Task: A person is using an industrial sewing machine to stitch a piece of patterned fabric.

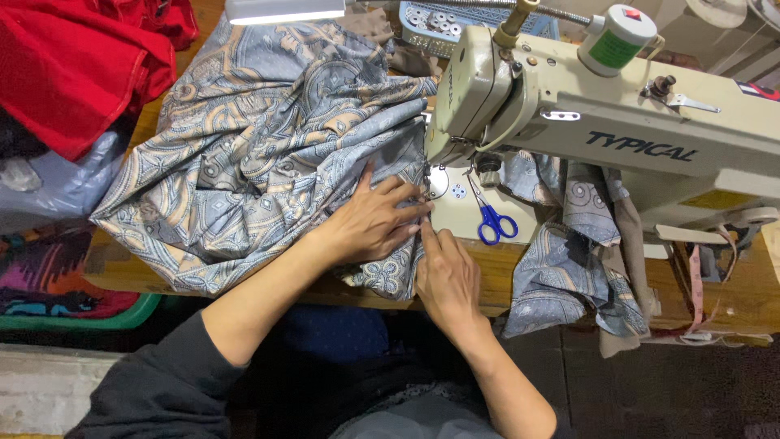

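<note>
A large blue-grey and tan patterned cloth (260, 154) lies bunched over the wooden table, its edge running under the needle of a cream sewing machine (601, 114). My left hand (374, 219) lies flat on the cloth just left of the presser foot, fingers spread and pressing the fabric down. Just below the needle plate, my right hand (445, 272) pinches the cloth's near edge at the table front. More of the same cloth (569, 268) hangs down under the machine arm on the right.
Blue-handled scissors (491, 218) lie on the machine bed right of the needle. A white thread spool with a green label (616, 36) stands on the machine top. Red fabric (73, 65) is piled at the far left. A lamp (284, 10) and a blue tray of bobbins (435, 23) sit behind.
</note>
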